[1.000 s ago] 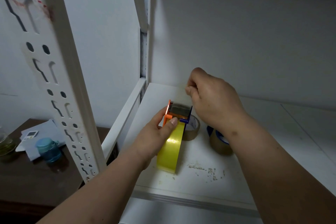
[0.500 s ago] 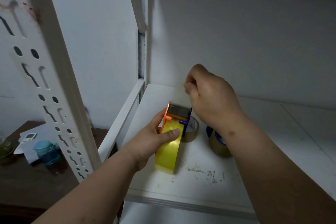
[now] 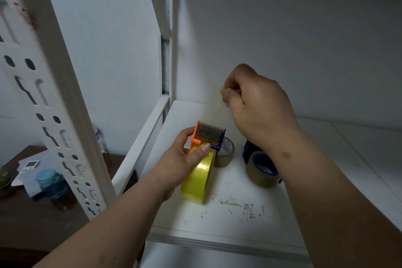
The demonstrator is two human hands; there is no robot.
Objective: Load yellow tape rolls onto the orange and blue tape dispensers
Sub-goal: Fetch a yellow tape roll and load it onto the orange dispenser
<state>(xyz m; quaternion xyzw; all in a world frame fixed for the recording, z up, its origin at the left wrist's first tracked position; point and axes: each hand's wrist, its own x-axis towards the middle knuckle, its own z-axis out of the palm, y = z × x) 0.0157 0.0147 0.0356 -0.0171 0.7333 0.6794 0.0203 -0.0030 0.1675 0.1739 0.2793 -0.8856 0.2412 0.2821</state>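
A yellow tape roll [image 3: 199, 179] stands on edge on the white shelf [image 3: 228, 220], seated in an orange and blue dispenser [image 3: 207, 136] with a grey roller on top. My left hand [image 3: 185, 160] grips the roll and dispenser, thumb across the tape. Above and to the right, my right hand [image 3: 255, 104] has its fingers pinched together; a thin strip of tape seems to run from them toward the dispenser, but it is faint. A blue dispenser holding a brownish roll [image 3: 262, 169] lies under my right wrist.
A loose brownish tape roll [image 3: 226, 153] lies flat behind the yellow one. A perforated white shelf post [image 3: 54, 115] stands at the left. Below left, a dark table carries papers [image 3: 30, 169] and a blue-lidded jar [image 3: 51, 183]. Scuffs mark the shelf front.
My right hand has risen up and away from the dispenser, fingers still pinched. My left hand and the yellow roll stay put.
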